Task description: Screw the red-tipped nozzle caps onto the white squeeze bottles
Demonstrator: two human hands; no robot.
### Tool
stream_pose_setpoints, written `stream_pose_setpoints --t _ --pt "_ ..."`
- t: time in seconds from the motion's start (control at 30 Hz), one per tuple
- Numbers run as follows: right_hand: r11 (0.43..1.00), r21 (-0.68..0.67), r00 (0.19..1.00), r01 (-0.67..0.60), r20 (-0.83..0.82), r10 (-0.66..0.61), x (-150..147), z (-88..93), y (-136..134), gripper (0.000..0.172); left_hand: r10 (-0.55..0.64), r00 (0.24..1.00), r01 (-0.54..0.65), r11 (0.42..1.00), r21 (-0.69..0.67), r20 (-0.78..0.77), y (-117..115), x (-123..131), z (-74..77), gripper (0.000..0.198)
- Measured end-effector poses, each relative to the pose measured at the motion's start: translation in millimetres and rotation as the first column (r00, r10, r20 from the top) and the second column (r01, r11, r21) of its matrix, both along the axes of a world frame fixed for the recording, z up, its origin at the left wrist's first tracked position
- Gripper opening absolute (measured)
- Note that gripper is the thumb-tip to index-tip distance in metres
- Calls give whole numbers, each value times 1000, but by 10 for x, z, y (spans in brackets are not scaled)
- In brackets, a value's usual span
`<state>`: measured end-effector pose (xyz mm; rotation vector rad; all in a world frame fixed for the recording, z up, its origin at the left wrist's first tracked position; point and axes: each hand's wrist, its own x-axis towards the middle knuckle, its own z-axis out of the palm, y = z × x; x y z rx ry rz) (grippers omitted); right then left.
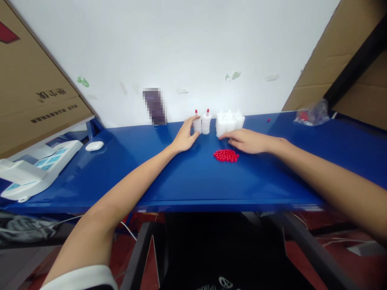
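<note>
My left hand (185, 137) lies on the blue table (181, 177) with its fingers around a small white bottle with a red cap (197, 122). A second capped white bottle (206, 121) stands right beside it. My right hand (245, 141) rests flat on the table, fingers stretched toward a cluster of several uncapped white bottles (229, 121). A pile of several small red caps (226, 155) lies just in front of my right hand.
A white device with a blue panel (33, 169) and a white mouse (94, 146) sit at the left. Cardboard boxes (33, 80) lean at both sides. A clear plastic bag (311, 113) lies far right. A white wall stands behind the table.
</note>
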<state>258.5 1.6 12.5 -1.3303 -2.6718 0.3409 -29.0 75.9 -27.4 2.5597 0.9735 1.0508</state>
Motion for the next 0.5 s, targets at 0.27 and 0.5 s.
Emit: stream_pose_setpoints --t 0.27,0.5 --pt "999 35 1000 5 17 -6 0 -20 6 56 51 984 -55 998 24 169 -32 6 7 44" --pt "1000 27 1000 7 19 -8 -9 -7 -1 57 62 980 -69 997 31 189 -102 24 42 40"
